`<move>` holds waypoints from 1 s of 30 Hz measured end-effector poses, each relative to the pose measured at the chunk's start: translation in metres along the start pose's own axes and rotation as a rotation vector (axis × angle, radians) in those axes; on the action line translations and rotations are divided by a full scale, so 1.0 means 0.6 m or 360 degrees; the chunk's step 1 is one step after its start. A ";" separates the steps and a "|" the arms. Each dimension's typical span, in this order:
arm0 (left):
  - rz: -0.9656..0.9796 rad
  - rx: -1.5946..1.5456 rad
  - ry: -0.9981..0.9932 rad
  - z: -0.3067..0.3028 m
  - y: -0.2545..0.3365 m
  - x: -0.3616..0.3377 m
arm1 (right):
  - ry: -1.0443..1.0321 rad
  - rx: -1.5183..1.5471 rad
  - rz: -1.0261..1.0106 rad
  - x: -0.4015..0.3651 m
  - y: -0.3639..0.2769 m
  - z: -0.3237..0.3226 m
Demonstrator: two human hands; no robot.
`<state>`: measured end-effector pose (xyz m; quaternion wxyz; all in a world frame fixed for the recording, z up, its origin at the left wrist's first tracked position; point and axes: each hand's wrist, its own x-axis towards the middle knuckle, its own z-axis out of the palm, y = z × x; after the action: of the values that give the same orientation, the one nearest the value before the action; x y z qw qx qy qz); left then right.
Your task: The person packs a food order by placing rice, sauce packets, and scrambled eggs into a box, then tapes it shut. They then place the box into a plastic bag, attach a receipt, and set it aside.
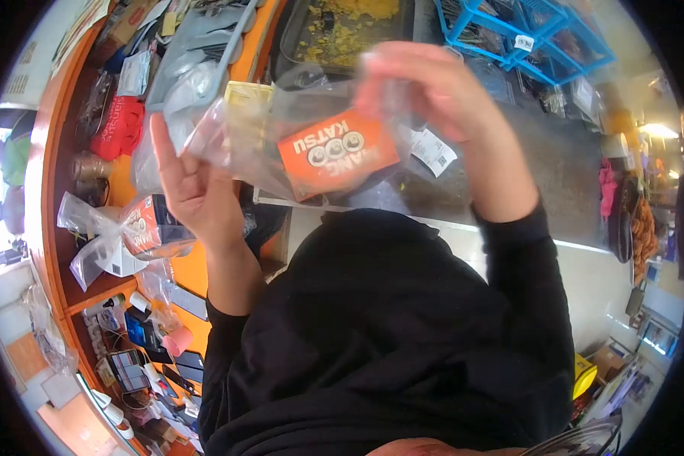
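Note:
A clear plastic bag spans the space between my hands. Inside it shows an orange box with upside-down "KATSU" lettering and round printed pictures. My left hand is at the bag's left end, index finger pointing up and the other fingers curled against the plastic. Over the bag's right end, my right hand is bent and smeared by motion, and I cannot tell whether its fingers grip the plastic. A white printed label shows just below that hand. Behind the bag's left part is a pale yellow container.
Left on the orange counter sits another tied bag with a similar orange box. A grey tray of wrapped items stands behind it. At the back are a dark pan with yellow crumbs and blue baskets. A pink cup stands lower left.

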<state>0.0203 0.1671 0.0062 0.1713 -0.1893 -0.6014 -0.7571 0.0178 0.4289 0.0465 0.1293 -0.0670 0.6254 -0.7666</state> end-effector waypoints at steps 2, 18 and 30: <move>-0.0048 0.0207 -0.0235 0.030 0.002 0.001 | 0.0102 -0.0015 -0.0148 0.034 0.058 0.053; -0.0070 0.2115 -0.1424 0.038 -0.212 -0.058 | -0.0025 -0.0895 -0.0552 -0.017 0.193 0.123; -0.1783 -0.0219 -0.0057 -0.052 -0.161 0.082 | 0.0568 -0.1802 -0.1215 -0.095 0.454 -0.008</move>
<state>-0.0720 0.1565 -0.0579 -0.2798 0.1353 -0.5621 -0.7664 0.1024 0.3994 -0.2173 -0.3078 -0.2120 0.8726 -0.3144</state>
